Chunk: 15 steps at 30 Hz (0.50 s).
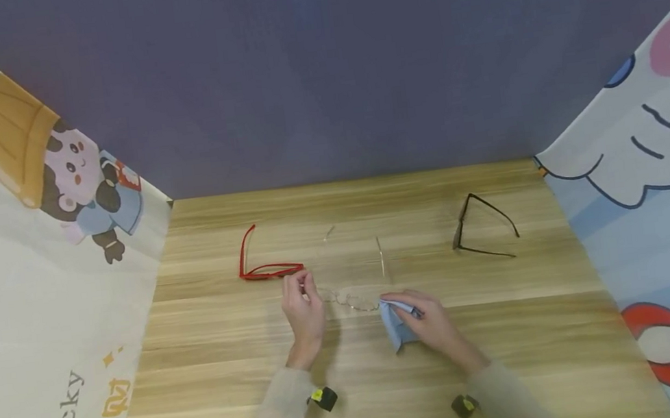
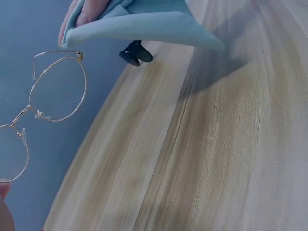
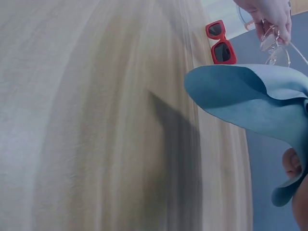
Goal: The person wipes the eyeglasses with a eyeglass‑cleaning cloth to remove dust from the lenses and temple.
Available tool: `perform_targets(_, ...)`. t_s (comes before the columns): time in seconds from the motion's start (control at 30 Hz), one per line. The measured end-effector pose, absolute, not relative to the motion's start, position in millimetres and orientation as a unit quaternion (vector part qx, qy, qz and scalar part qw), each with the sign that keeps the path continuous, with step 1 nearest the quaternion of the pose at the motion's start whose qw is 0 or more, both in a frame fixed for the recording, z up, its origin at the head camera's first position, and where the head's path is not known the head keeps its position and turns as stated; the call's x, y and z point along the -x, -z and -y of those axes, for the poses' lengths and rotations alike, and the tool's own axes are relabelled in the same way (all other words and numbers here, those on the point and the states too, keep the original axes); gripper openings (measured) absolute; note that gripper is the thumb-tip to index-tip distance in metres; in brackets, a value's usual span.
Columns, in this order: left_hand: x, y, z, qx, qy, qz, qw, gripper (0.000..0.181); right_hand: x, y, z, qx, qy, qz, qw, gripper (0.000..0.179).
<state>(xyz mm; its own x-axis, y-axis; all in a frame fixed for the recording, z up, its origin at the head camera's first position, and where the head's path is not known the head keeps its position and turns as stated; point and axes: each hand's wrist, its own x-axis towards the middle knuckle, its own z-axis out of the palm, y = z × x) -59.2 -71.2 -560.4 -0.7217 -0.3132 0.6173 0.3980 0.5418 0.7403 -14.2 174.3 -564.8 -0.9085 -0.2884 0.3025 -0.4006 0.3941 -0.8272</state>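
Note:
Thin gold-rimmed glasses (image 1: 360, 307) with clear lenses are held up over the wooden table, temples pointing away. My left hand (image 1: 305, 312) pinches them at the left lens's outer side; in the left wrist view the round rim (image 2: 85, 84) and nose pads show plainly. In my right hand (image 1: 427, 319) is a light blue cloth (image 1: 400, 331), gripped between thumb and fingers and hanging down in a fold. That cloth (image 2: 144, 26) is at the right hinge of the glasses; whether it touches the frame I cannot tell. Part of the right hand is hidden behind the cloth (image 3: 231, 91).
Red sunglasses (image 1: 272, 273) lie on the table (image 1: 203, 362) just beyond my left hand. Dark glasses (image 1: 461, 230) rest farther off at the right, temples unfolded. A blue-grey wall (image 1: 333, 85) closes the back, with printed cloth panels at both sides.

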Motion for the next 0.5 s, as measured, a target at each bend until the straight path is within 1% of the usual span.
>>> perform_targets(0.13,62,561,69,0.001,0.486,0.802,0.347,0.004,10,569,-179,-0.192,-0.51,0.835,0.069,0.037)
perform_targets(0.27,67,562,67,-0.029,0.514,0.803,0.299,0.005,5,578,-183,-0.185,-0.517,0.831,0.085,0.036)
perform_targets(0.37,72,564,66,-0.057,0.527,0.803,0.273,0.008,2,583,-186,-0.181,-0.523,0.828,0.089,0.036)
perform_targets(0.5,80,572,64,-0.086,0.525,0.805,0.263,0.006,-1,587,-188,-0.169,-0.524,0.83,0.089,0.033)
